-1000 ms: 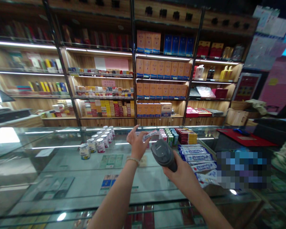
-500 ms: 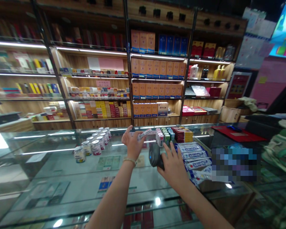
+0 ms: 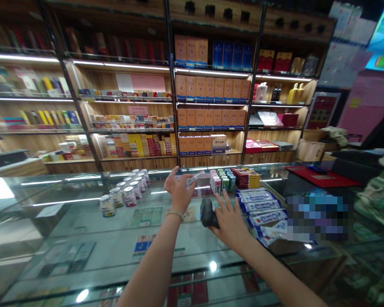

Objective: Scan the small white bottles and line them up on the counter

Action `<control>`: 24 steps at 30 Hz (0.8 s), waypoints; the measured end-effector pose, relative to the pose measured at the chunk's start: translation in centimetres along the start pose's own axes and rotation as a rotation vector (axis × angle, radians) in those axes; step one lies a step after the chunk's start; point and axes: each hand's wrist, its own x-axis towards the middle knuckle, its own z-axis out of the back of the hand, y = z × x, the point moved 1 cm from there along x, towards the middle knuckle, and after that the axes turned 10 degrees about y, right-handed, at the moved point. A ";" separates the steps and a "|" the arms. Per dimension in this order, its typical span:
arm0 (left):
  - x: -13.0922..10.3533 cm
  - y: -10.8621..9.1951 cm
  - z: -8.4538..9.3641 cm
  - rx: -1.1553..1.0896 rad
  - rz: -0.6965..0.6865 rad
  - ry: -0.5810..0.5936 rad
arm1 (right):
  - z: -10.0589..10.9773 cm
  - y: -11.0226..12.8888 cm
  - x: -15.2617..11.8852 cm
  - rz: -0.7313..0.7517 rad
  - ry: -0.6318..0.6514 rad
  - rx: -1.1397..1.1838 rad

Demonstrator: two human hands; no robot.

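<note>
In the head view my left hand (image 3: 180, 189) is raised over the glass counter (image 3: 115, 238), holding a small pale packet (image 3: 195, 179) that juts out to the right. My right hand (image 3: 228, 217) is beside a black handheld scanner (image 3: 208, 213); its thumb side is against the handle and its other fingers are spread, pointing forward. Small pink, green and blue cylinders (image 3: 225, 182) stand in rows beyond my right hand. Blue and white long packets (image 3: 262, 207) lie fanned to its right, and red and yellow packs (image 3: 247, 178) are stacked behind them.
Several white-lidded cans (image 3: 129, 197) stand in rows on the counter at the left. A red mat (image 3: 318, 175) lies at the right, near a green bag (image 3: 379, 200). Lit shelves (image 3: 211, 132) with boxes line the back wall. Flat packs show under the glass.
My right hand and the scanner have shifted slightly, with the scanner's head turned a little. My left hand still holds the packet in nearly the same place.
</note>
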 end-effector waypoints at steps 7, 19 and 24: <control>0.0 -0.1 0.0 -0.011 -0.009 -0.002 | 0.9 -0.3 -0.4 0.034 0.139 0.100; 0.0 -0.3 0.2 -0.028 -0.002 0.003 | 2.6 -0.7 0.8 -0.031 0.029 0.070; 0.1 -0.4 0.0 -0.081 0.004 0.007 | 3.4 -2.2 4.5 -0.108 -0.134 0.191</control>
